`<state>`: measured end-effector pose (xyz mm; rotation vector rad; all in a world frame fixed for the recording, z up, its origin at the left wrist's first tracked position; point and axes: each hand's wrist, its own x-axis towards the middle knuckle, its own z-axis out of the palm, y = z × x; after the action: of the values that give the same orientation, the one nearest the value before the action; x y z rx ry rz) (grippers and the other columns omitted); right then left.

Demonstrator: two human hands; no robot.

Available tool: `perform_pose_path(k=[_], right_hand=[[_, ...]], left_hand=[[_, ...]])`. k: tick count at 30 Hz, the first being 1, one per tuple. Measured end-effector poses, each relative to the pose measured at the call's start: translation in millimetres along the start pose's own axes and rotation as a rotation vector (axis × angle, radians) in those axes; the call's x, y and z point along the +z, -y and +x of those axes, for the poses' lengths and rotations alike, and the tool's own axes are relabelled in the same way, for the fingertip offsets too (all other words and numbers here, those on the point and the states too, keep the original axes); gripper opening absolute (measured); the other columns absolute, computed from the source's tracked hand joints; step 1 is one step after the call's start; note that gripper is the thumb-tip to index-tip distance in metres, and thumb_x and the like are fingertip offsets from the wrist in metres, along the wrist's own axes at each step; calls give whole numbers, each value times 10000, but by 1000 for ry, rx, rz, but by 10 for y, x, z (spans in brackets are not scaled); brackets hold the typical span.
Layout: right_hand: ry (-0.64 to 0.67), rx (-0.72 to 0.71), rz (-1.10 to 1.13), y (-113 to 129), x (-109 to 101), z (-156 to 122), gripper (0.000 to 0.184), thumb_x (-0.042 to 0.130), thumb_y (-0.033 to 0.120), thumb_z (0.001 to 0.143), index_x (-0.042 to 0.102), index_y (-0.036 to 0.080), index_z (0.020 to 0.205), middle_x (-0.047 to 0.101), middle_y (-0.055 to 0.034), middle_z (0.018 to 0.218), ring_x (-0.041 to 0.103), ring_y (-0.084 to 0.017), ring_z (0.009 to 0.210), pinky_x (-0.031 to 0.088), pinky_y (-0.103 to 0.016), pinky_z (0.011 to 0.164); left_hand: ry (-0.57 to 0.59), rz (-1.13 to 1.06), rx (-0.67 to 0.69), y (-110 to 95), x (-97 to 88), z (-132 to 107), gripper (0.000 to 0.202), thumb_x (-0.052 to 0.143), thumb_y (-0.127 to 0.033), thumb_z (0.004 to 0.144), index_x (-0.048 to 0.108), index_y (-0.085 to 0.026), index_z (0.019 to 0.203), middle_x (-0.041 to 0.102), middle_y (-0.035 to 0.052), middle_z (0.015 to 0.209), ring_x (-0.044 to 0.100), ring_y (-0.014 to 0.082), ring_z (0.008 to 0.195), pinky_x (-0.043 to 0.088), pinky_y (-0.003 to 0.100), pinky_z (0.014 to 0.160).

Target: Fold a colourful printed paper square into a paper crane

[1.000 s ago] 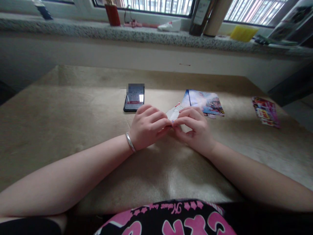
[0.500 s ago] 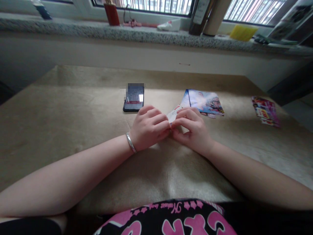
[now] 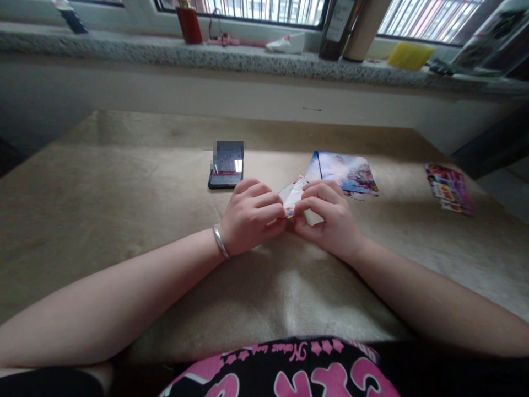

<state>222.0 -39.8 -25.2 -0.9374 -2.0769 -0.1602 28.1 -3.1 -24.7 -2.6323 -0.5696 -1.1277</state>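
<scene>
Both hands meet over the middle of the table, holding a small white piece of paper [image 3: 292, 193] with a bit of red print at its top and a coloured patch near its lower edge. My left hand [image 3: 257, 209], with a silver bangle at the wrist, pinches the paper's left side. On its right side, the thumb and fingers of my right hand [image 3: 324, 212] are closed on it. Much of the paper is covered by my fingers. Just beyond my right hand lie glossy picture sheets [image 3: 345, 170], blue and purple.
A smartphone [image 3: 227, 168] lies beyond my left hand. Farther right on the table [image 3: 136, 182] is a fanned stack of colourful cards [image 3: 448, 187]. The granite windowsill [image 3: 248, 58] behind carries a red container [image 3: 189, 25], a yellow block [image 3: 410, 55] and a dark bottle [image 3: 336, 30].
My right fingertips have shifted slightly right, away from the left ones. More of the white paper and its coloured patch now shows between them.
</scene>
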Motion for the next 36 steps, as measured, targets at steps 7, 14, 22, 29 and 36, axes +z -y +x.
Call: perform_pose_path(k=[7,14,22,29,36], right_hand=[[20,11,-28,-53,-24,-14,102,631,130,710,602,227,709,603,-20,774,571,-206,850,473,-386,805],[15,50,-47,-93,-45,-29,106,625,143,712,592,241,692,599,-11,761,573,-203,829,469,-381,785],[21,30,-70,-108,-61,-36,90,625,149,719,594,231,700,604,-19,766,579,-204,830,472,-372,778],[0,45,-78,-102,-66,-41,90,617,152,732,593,235,707,608,-23,773,580,-206,816,466,-378,770],[-44,64,-63,-164,-91,-97,105,631,136,728,599,233,706,604,-24,785,580,-206,814,479,-378,755]], left_hand=[[11,-22,-28,11,5,-19,168,592,-249,825,591,-219,660,673,-46,729,519,119,685,384,304,760],[-11,-43,-25,14,-16,-3,163,595,-243,832,590,-218,672,667,-39,712,519,122,680,388,302,750],[-13,-40,-17,47,-3,-30,151,608,-251,827,584,-221,681,665,-44,730,512,124,687,385,302,758],[-14,-55,-20,68,-19,-29,117,614,-271,839,617,-219,734,667,-24,747,528,125,694,404,291,744],[58,-64,-68,197,-13,-76,68,615,-271,828,650,-218,805,637,8,797,549,138,732,430,296,743]])
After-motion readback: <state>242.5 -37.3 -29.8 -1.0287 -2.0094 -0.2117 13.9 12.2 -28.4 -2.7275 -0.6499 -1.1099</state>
